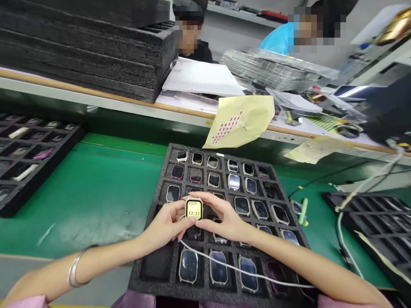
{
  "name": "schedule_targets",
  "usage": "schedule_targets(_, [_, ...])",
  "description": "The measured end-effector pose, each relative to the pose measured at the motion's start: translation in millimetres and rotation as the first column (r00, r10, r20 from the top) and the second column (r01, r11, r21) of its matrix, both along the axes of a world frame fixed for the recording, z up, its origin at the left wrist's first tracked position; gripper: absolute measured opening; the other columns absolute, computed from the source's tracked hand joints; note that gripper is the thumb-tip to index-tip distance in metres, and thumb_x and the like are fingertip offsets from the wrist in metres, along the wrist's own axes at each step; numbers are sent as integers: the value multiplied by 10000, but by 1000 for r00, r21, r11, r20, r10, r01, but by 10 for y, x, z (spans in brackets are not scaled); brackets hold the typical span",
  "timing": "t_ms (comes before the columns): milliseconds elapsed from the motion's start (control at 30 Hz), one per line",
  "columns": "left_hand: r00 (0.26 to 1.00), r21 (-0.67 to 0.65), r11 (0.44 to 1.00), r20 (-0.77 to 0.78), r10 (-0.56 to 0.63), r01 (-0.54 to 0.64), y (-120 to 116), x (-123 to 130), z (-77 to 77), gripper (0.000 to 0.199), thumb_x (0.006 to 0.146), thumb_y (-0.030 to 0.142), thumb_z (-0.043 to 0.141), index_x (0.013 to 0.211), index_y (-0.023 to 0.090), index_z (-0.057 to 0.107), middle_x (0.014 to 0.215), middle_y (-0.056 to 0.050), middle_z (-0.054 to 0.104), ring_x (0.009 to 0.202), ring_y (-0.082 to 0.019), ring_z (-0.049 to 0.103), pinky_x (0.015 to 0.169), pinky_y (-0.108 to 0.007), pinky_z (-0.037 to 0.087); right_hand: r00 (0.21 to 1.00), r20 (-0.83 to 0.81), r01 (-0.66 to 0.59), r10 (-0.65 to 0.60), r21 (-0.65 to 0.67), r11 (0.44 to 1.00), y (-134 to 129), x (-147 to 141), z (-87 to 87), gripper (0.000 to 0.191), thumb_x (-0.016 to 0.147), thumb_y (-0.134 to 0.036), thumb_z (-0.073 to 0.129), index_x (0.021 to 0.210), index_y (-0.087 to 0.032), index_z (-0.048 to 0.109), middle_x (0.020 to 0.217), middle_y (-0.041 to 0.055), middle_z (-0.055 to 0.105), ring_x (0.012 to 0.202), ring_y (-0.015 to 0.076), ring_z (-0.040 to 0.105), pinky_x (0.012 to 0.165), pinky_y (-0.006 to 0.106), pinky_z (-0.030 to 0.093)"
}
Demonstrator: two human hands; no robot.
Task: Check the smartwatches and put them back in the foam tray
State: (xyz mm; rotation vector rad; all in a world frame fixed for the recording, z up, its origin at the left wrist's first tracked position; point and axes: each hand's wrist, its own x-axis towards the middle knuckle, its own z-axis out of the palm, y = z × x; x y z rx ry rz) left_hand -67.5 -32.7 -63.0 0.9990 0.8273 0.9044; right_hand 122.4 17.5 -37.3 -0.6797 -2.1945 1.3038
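A smartwatch (194, 208) with a lit yellow screen reading 12:17 is held upright over the foam tray, facing me. My left hand (170, 219) grips it from the left, its thumb at the lower edge of the screen. From the right, my right hand (224, 217) has its fingertips on the watch's top and its thumb near the bottom corner. A white cable (239, 269) runs from the left hand's fingers to the lower right; its end is hidden. Below lies the black foam tray (137, 273), holding several dark-screened watches (188, 265) in its compartments.
Another foam tray (69, 143) lies at the left on the green table (105, 179), and a third (383, 222) at the right. Stacked foam trays (96, 55) fill the shelf's left side. A yellow paper (244, 122) hangs from the shelf edge. Two people sit beyond.
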Motion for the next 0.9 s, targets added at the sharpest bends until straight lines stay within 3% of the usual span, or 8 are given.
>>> schedule_targets(133, [998, -11, 998, 15, -67, 67, 13, -26, -45, 351, 823, 443, 654, 963, 126, 601, 594, 58, 479, 390, -30, 365, 379, -166, 281, 992, 124, 8, -33, 195, 981, -78, -15, 94, 550, 877, -277, 668, 1374, -210, 444, 1199, 115, 577, 1105, 230, 560, 960, 403, 480])
schedule_targets(300, [992, -3, 993, -46, -117, 117, -1, -52, -49, 370, 863, 510, 571, 817, 143, 547, 478, 75, 448, 369, -52, 376, 392, -175, 289, 945, 303, 31, -125, 296, 955, -170, -11, 224, 520, 889, -278, 650, 1368, -205, 464, 1198, 125, 536, 1105, 237, 549, 929, 388, 501])
schedule_targets(400, [992, 20, 993, -62, -114, 115, -12, -59, -26, 413, 891, 550, 493, 746, 163, 503, 415, 68, 457, 347, -66, 371, 396, -185, 282, 927, 321, 65, -194, 371, 927, -223, -32, 246, 468, 860, -264, 676, 1293, -185, 515, 1162, 126, 587, 1080, 264, 570, 929, 426, 499])
schedule_targets(567, [993, 22, 994, -42, -107, 108, -43, -46, 34, 432, 810, 564, 612, 725, 151, 523, 432, 84, 401, 359, -52, 318, 385, -189, 194, 929, 295, 88, -224, 413, 906, -256, -30, 261, 476, 857, -299, 678, 1291, -178, 523, 1179, 136, 607, 1103, 280, 578, 951, 445, 488])
schedule_targets(633, [994, 8, 994, -18, -110, 110, -63, -21, 62, 416, 810, 543, 627, 762, 137, 552, 452, 84, 393, 367, -46, 293, 387, -194, 163, 949, 267, 80, -170, 316, 945, -233, 19, 294, 524, 818, -338, 726, 1284, -177, 547, 1154, 127, 613, 1071, 268, 589, 932, 431, 498])
schedule_targets(733, [991, 22, 992, 39, -125, 124, -99, 36, 124, 359, 852, 471, 607, 885, 114, 604, 505, 57, 453, 388, -45, 294, 401, -205, 153, 993, 98, 71, -68, -24, 997, -180, 122, 320, 460, 830, -372, 707, 1240, -190, 609, 1071, 87, 615, 901, 198, 631, 834, 363, 536])
schedule_targets(800, [983, 37, 987, 90, -158, 155, -120, 87, 180, 325, 887, 421, 573, 953, 107, 623, 592, 10, 553, 396, -39, 293, 408, -216, 152, 993, -83, 64, -87, -245, 967, -143, 182, 292, 382, 831, -356, 706, 1174, -191, 665, 1018, 66, 609, 850, 166, 627, 780, 313, 536])
schedule_targets(900, [966, 36, 977, 149, -213, 209, -133, 176, 251, 298, 920, 373, 528, 991, 106, 637, 762, -71, 665, 391, -23, 279, 412, -224, 150, 946, -285, 12, -155, -447, 894, -97, 238, 197, 350, 711, -325, 819, 1020, -182, 739, 898, 34, 611, 820, 148, 612, 739, 273, 519])
